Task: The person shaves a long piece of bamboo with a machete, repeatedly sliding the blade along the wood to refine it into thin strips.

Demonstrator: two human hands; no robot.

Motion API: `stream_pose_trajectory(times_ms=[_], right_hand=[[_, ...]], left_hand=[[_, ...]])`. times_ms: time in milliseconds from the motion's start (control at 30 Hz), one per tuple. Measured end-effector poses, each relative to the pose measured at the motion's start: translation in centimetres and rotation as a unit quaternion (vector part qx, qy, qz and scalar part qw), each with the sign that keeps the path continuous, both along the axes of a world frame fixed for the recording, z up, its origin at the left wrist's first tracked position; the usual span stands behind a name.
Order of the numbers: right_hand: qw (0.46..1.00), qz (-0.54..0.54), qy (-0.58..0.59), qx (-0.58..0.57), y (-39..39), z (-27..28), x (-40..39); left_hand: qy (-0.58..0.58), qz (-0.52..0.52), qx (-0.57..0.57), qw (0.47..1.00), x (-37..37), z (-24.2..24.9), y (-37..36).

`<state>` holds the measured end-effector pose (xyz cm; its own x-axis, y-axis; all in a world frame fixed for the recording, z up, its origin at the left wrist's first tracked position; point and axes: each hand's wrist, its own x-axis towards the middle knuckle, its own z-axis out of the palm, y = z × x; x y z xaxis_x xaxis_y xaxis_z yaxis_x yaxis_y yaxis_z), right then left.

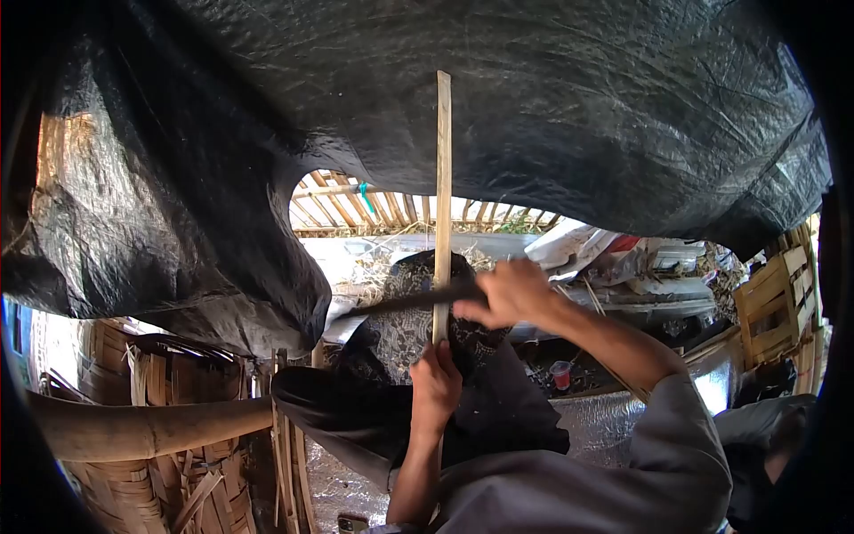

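Observation:
My left hand (435, 381) is closed around the lower end of a long, flat bamboo strip (444, 169), which stands nearly upright in front of me. My right hand (511, 295) grips a dark, long-bladed knife (400, 303) just to the right of the strip. The blade points left and crosses the strip a little above my left hand. Its handle is hidden inside my right fist. Behind the strip is a dark patterned cloth (400, 343) close to my legs.
A black tarp (551, 98) hangs low overhead and down the left side. A thick bamboo pole (151, 429) and woven bamboo (107, 485) are at left. A red cup (560, 375), a slatted crate (772, 307) and another person's sleeve (765, 418) are at right.

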<state>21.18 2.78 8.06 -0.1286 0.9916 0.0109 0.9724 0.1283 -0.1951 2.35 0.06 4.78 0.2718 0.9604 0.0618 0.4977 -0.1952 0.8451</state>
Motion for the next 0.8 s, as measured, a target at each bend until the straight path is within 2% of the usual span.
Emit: stream_pose_trajectory(times_ms=[33, 100, 167, 200, 300, 333, 367, 400, 433, 467, 500, 567, 600, 633, 700, 733, 800], right_hand=[[0.997, -0.060, 0.023, 0.030, 1.2, -0.5, 0.7], [0.992, -0.080, 0.084, -0.055, 1.3, -0.4, 0.1], [0.989, -0.015, 0.068, -0.131, -0.1, 1.2, -0.8], [0.998, 0.061, -0.011, -0.011, -0.9, 0.2, -0.6], [0.999, 0.034, 0.015, 0.017, 1.2, -1.1, 1.4], [0.997, 0.028, -0.013, 0.074, 1.5, -1.3, 1.5], [0.997, 0.027, -0.011, 0.072, 1.0, -1.5, 1.1], [0.998, -0.001, 0.070, -0.004, 0.4, -1.5, 0.5], [0.985, -0.031, 0.150, -0.076, -0.1, -1.6, 0.1], [0.994, 0.036, 0.085, -0.062, -0.7, -1.9, 0.0], [0.991, 0.103, -0.004, 0.088, -1.2, -1.9, 0.0], [1.000, 0.018, -0.007, 0.017, -0.2, -1.4, 1.2], [0.997, -0.026, -0.001, 0.072, 0.9, -1.7, 2.1], [0.997, -0.025, 0.001, 0.071, 0.6, -2.1, 1.7], [0.982, -0.066, 0.153, -0.090, -0.1, -2.1, 0.8], [0.993, -0.015, 0.092, -0.079, -0.8, -1.7, 0.6], [0.998, 0.010, 0.055, -0.040, -0.5, -1.4, 1.6]], left_hand=[[0.057, 0.006, -0.046, 0.997, -0.1, 0.2, -0.1], [0.049, 0.006, -0.022, 0.999, 0.1, -0.2, 0.0], [-0.048, -0.002, 0.005, 0.999, 0.0, -0.7, 0.1], [-0.048, -0.003, 0.007, 0.999, -0.1, -0.9, 0.2], [-0.060, -0.009, -0.020, 0.998, -0.4, -1.2, 0.3], [-0.032, -0.015, -0.009, 0.999, -0.3, -0.8, 0.6], [-0.005, -0.022, 0.004, 1.000, -0.2, -0.5, 0.7], [-0.029, -0.017, 0.060, 0.998, -0.2, -0.9, 0.7], [-0.030, -0.023, 0.065, 0.997, -0.1, -0.7, 0.7], [-0.049, -0.017, 0.061, 0.997, 0.1, -0.6, 0.7], [-0.066, -0.010, 0.054, 0.996, 0.1, -0.6, 0.5], [-0.073, -0.012, 0.033, 0.997, -0.2, -1.0, 0.4], [-0.048, -0.014, 0.008, 0.999, -0.1, -0.7, 0.5], [-0.022, -0.016, -0.015, 1.000, -0.2, -0.4, 0.6], [-0.026, -0.031, 0.039, 0.998, -0.3, -1.1, 0.9], [-0.036, -0.030, 0.022, 0.999, -0.6, -1.6, 0.7], [-0.048, -0.025, 0.005, 0.999, -0.8, -1.7, 0.7]])
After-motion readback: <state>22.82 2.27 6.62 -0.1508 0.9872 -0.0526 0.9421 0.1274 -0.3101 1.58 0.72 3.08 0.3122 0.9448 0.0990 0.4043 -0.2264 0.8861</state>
